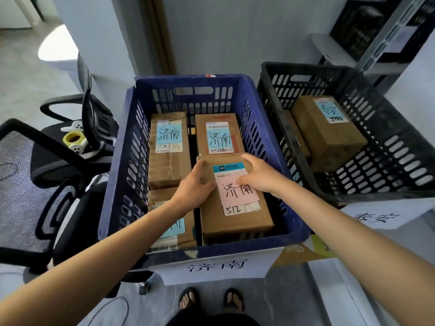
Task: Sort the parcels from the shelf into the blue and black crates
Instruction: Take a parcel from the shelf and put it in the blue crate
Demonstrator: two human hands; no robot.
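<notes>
Cardboard parcel point(235, 222), brown and oblong, lies in the near right part of the blue crate point(113, 184). Its pink label point(237, 191), handwritten in Chinese characters, faces up. Both of the person's bare arms reach in from the near side. The left grip point(196, 182) curls round the parcel's far left corner, thumb on the top face. The right grip point(257, 175) holds the far right corner, fingers hooked over the far edge and thumb on the label. I cannot tell whether the parcel rests on the crate floor or is held just above it.

Three more parcels lie flat in the same crate. A back left parcel point(169, 165) and a back right parcel point(219, 118) both show blue-tinted labels. A near left parcel point(162, 196) sits partly under the left forearm. A white paper sign point(216, 267) hangs on the crate's near wall.

Just right of it stands the black crate point(400, 147), holding a tilted parcel point(327, 142) with a blue label. A second paper sign point(374, 217) hangs at its near edge, above a pale bench top point(353, 290). What carries the blue crate is hidden.

Left of the crates stand two black mesh office chairs point(21, 184). A roll of yellow tape point(74, 138) lies on the farther seat. Far right, a metal shelf point(386, 43) carries another dark crate. The floor point(23, 74) is grey and the walls are pale. Sandalled feet point(188, 298) show at the bottom edge.
</notes>
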